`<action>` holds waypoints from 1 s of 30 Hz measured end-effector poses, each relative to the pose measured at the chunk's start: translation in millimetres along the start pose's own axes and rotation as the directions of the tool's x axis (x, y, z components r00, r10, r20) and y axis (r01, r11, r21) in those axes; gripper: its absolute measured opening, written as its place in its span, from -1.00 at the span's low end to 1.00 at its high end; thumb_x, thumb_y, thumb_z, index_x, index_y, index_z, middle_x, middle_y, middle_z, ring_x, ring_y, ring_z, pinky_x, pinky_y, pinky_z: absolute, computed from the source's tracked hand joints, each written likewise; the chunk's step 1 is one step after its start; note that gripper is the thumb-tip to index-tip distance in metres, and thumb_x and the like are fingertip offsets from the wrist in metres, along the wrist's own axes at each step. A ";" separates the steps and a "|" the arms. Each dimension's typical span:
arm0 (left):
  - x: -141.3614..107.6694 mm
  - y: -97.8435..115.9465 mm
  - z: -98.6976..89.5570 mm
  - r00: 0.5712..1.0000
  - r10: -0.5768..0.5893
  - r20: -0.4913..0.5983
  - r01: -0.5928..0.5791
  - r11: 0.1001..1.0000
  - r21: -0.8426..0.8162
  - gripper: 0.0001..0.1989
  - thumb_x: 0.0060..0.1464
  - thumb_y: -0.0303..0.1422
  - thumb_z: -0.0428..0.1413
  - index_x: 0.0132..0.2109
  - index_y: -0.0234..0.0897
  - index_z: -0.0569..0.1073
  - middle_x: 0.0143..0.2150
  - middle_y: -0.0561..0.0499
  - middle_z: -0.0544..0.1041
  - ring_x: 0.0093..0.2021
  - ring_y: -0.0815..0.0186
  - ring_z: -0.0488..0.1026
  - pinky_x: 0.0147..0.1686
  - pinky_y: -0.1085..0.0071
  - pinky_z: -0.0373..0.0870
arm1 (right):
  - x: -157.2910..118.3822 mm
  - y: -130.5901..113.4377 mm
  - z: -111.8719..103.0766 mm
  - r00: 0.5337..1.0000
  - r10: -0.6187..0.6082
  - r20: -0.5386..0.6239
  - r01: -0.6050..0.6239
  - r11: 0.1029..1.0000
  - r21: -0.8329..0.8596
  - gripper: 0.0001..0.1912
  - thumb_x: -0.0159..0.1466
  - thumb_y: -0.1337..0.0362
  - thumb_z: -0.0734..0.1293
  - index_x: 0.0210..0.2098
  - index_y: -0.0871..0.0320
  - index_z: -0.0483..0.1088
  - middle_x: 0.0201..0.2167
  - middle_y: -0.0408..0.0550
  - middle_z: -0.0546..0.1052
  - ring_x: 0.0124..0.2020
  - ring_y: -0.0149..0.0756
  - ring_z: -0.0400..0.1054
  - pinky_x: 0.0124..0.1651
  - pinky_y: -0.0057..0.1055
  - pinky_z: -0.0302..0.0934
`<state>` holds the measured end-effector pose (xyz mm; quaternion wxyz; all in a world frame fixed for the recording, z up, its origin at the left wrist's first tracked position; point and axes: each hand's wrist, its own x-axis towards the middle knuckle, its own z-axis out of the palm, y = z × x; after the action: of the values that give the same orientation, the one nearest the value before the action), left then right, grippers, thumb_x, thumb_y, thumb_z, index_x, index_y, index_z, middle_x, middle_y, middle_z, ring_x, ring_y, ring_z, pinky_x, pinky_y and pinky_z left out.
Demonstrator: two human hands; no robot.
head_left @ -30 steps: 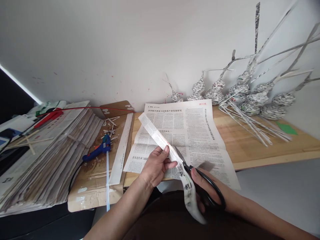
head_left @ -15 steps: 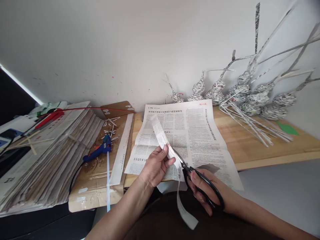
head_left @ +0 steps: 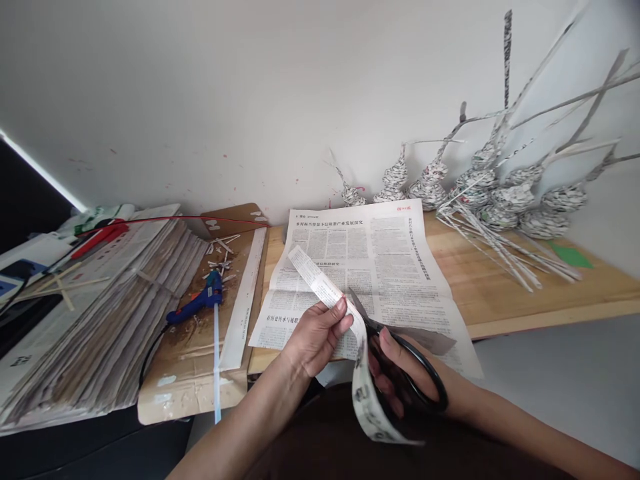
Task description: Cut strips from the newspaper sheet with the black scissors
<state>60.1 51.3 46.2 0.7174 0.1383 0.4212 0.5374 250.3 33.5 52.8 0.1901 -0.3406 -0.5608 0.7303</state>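
Note:
My left hand point(head_left: 320, 335) pinches a narrow newspaper strip point(head_left: 320, 283) between thumb and fingers. One end of the strip points up and left over the newspaper sheet point(head_left: 393, 243); the other end curls down over my lap. In my right hand point(head_left: 405, 367) is a pair of black-handled scissors point(head_left: 425, 363), its fingers through the handle loops. The scissor blades lie close against the strip, just right of my left fingertips. Part of the lower blade is hidden behind the paper.
A tall newspaper stack point(head_left: 135, 313) stands left, next to a blue glue gun point(head_left: 200, 300) on cardboard point(head_left: 175, 380). Several woven paper gourd shapes point(head_left: 427, 187) line the wall at right. Rolled paper sticks point(head_left: 500, 253) lie before them on the wooden table point(head_left: 530, 307).
The strip's upper end has swung left and lower, with more of it showing above my left hand. Its hanging tail has turned and swung right. The scissor blades have opened slightly.

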 end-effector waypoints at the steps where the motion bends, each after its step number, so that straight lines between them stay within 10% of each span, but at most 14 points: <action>1: 0.6 0.5 -0.4 1.000 0.007 -0.001 -0.007 1.000 -0.006 -0.88 0.06 -0.49 0.32 -0.23 -0.40 0.56 -0.32 0.01 0.55 -0.40 0.49 0.55 -0.39 0.68 0.55 | -0.1 3.0 -0.7 1.000 0.019 0.018 -0.019 0.999 0.030 -0.33 0.34 -0.35 0.03 -0.36 0.14 0.30 -0.57 -0.19 0.35 -0.64 -0.45 0.24 -0.58 -0.49 0.06; 30: 2.8 -0.9 2.6 0.993 0.113 0.025 -0.113 0.994 -0.005 -0.86 0.10 -0.40 0.31 -0.27 -0.38 0.53 -0.41 0.05 0.53 -0.52 0.55 0.44 -0.49 0.70 0.47 | 0.8 -5.3 6.5 0.998 0.016 -0.065 -0.019 0.999 -0.050 -0.29 0.23 -0.44 0.11 -0.46 0.13 0.21 -0.65 -0.26 0.30 -0.74 -0.50 0.19 -0.66 -0.54 0.03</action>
<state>62.8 54.1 45.9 0.6913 0.1674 0.4028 0.5761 244.5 31.1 58.5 0.1931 -0.3738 -0.5696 0.7061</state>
